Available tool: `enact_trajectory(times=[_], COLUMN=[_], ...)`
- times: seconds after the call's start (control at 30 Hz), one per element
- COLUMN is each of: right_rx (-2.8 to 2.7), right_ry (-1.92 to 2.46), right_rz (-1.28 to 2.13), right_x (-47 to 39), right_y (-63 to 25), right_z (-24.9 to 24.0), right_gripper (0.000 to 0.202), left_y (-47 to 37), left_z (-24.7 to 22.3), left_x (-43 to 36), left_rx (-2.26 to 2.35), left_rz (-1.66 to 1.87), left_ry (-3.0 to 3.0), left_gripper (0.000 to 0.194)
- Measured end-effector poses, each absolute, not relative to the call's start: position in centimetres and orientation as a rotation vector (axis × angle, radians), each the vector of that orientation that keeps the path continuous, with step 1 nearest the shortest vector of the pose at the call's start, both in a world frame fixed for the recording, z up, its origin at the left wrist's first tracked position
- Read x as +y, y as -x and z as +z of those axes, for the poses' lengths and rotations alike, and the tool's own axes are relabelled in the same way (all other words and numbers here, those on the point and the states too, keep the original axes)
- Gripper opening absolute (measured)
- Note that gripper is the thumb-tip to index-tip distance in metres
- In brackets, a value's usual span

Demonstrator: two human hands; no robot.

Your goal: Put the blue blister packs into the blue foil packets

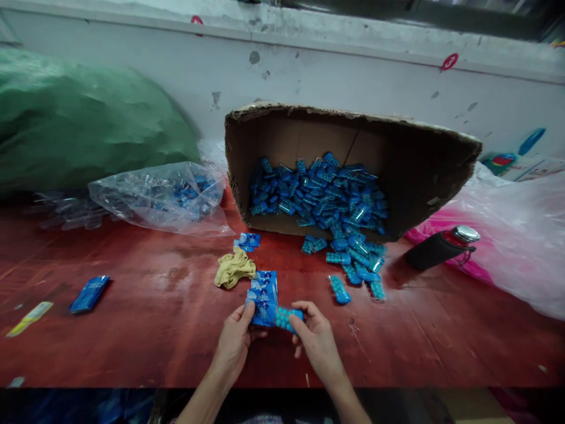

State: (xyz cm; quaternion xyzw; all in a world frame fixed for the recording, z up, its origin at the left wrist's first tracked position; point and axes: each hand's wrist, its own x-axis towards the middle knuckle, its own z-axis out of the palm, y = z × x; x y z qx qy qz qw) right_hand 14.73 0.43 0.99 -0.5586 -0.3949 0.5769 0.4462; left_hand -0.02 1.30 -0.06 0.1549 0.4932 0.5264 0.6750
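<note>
My left hand pinches the lower left edge of blue printed cards, which overlap in a stack pointing away from me. Between the thumb and fingers of my right hand is a small clear pack of turquoise balls with a blue end. The pack's left end meets the right side of the cards, near the table's front edge. A crumpled yellow cloth lies just beyond the cards, and more blue cards lie behind it.
A cardboard box on its side spills similar blue packs onto the red table. At right stands a tilted-looking dark bottle beside pink and clear plastic. Leftward are a clear bag, a green sack and a blue packet.
</note>
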Motion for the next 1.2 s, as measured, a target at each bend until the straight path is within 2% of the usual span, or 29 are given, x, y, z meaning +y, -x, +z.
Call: enact_trajectory(times=[0.2,0.37,0.5,0.6,0.8,0.93,1.07,1.2], right_rx=[-0.997,-1.224,-1.399,-1.333,-1.353,-1.406,-1.383,-1.394], right_ry=[1.351,1.336,1.093,0.969,0.919,0.887,0.838,0.801], right_rz=[1.373,1.138,1.343,1.526,1.488,1.581,1.728,1.740], right_x=[0.2,0.2,0.2,0.7,1.8,2.1,2.2,2.0], right_y=[-13.6,-13.4,-13.9,-14.6,-15.4,-15.8,-16.1,-16.4], right_z=[-0.4,-0.1,1.0,1.1,0.9,1.4,1.3,1.5], right_gripper=[0.026,0.022,0.032,0.037,0.057,0.067,0.070,0.057], left_y=[-0.1,-0.5,-0.2,0.3,0.3,0.3,0.3,-0.1], left_z=[0.2,0.0,0.2,0.6,0.2,0.3,0.9,1.1], left_x=[1.4,1.2,1.2,1.3,1.3,1.3,1.2,0.8], left_rx=[1.052,0.981,0.967,0.895,0.779,0.694,0.615,0.594], left_rz=[1.131,1.093,1.063,0.992,0.932,0.902,0.861,0.871], left_ry=[-0.334,-0.199,-0.196,-0.230,-0.217,-0.240,-0.251,-0.245], left_gripper=[0.028,0.025,0.015,0.016,0.021,0.021,0.023,0.020])
